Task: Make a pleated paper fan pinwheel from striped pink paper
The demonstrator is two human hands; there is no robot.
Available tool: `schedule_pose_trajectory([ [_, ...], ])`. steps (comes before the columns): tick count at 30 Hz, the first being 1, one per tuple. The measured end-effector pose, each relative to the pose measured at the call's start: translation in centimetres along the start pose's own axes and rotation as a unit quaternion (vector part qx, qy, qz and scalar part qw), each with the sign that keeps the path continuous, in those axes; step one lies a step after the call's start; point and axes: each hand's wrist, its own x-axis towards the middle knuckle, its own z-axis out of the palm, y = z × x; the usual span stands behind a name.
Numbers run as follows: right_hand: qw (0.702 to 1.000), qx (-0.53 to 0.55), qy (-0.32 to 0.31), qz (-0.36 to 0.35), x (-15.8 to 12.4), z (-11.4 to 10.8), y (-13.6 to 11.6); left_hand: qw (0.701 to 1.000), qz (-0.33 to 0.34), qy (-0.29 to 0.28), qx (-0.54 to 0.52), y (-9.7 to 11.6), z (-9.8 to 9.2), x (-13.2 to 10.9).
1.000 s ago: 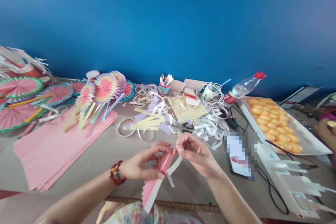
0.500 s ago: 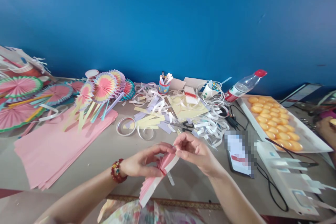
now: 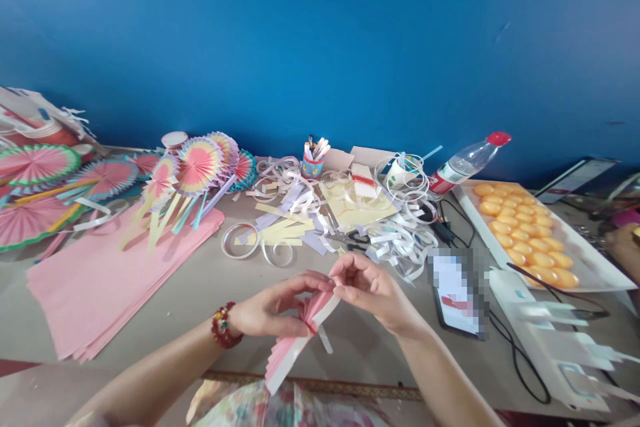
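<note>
A pleated pink paper fan (image 3: pixel 286 359) with a white strip along its edge is held between my hands above the table's front edge. My left hand (image 3: pixel 280 307), with a red bead bracelet (image 3: pixel 227 325) at the wrist, pinches its middle, where a red band shows. At the upper end, the fingers of my right hand (image 3: pixel 367 290) are closed on the fan's corner. A loose white strip (image 3: pixel 325 340) sticks out beneath the fan. My fingers hide part of the folds.
Pink paper sheets (image 3: pixel 120 273) and finished paper rosettes (image 3: pixel 200 165) lie at left. A tape roll (image 3: pixel 240 241), scissors (image 3: pixel 353 238) and curled white strips (image 3: pixel 400 247) lie beyond my hands. At right are a phone (image 3: pixel 457 293), a power strip (image 3: pixel 545 340), a bottle (image 3: pixel 470 160) and a tray (image 3: pixel 607 267) of yellow ovals.
Both hands hold the pink paper fan almost exactly as before. The view has barely shifted. A hand at the far right edge has moved slightly.
</note>
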Motion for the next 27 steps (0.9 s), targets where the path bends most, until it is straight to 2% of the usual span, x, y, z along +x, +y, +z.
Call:
schedule_pose_trajectory([
  [15, 1.000, -0.018, 0.006, 0.016, 0.11, 0.12, 0.22, 1.000, 0.004, -0.002, 0.010, -0.09, -0.16, 0.01],
  [27, 0.999, -0.044, 0.012, -0.012, 0.22, 0.26, 0.27, 1.000, 0.011, -0.002, 0.013, 0.11, -0.12, 0.09],
])
